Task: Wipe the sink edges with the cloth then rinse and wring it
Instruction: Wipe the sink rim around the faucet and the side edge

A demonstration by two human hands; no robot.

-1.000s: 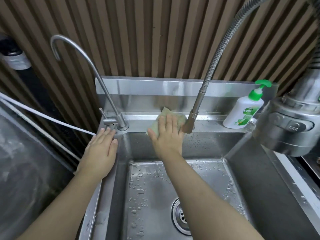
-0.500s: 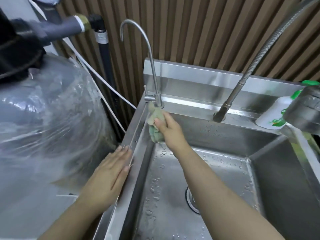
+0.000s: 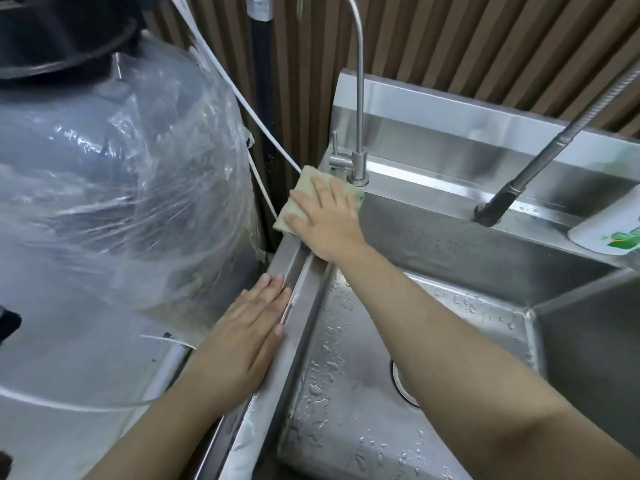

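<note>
A pale green cloth lies flat on the back left corner of the steel sink's rim, just in front of the thin gooseneck tap. My right hand presses down on the cloth with fingers spread, covering most of it. Farther toward me, my left hand rests palm down on the left rim with its fingers straight and nothing in it. The wet basin shows water drops, and my right forearm half hides the drain.
A large tank wrapped in clear plastic stands close against the sink's left side, with white hoses running behind it. A flexible spray tap rises from the back ledge. A soap bottle sits at the far right.
My right hand has carried the cloth left along the back ledge, past the thin tap, onto the left corner of the rim. My left hand slid toward me along the left rim.
</note>
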